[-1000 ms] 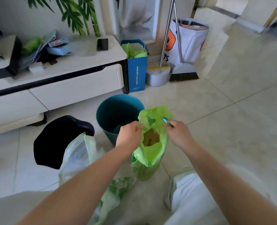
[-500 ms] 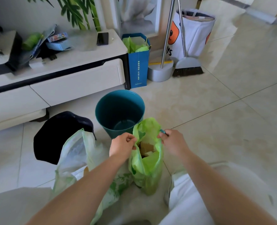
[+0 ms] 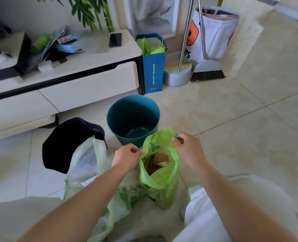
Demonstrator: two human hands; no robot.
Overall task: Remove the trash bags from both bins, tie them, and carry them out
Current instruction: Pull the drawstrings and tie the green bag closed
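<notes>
A bright green trash bag [image 3: 160, 182] stands on the floor between my knees, its mouth open on brown cardboard scraps. My left hand [image 3: 126, 157] pinches the bag's left rim and its teal drawstring. My right hand [image 3: 188, 147] pinches the right rim and drawstring. A pale, translucent green trash bag [image 3: 88, 172] sits slumped to the left under my left forearm. Behind the bags stand a teal bin [image 3: 133, 119], with no liner in it, and a black bin [image 3: 66, 142] to its left.
A white TV cabinet [image 3: 85, 84] runs along the back left. A blue paper bag [image 3: 153, 67] with green plastic inside, a dustpan and broom [image 3: 206, 70] and a white laundry bag [image 3: 214, 30] stand behind. Open tiled floor [image 3: 249, 128] lies to the right.
My hands have lowered the green bag to the floor and moved apart, spreading its mouth wider. The view has tilted down a little.
</notes>
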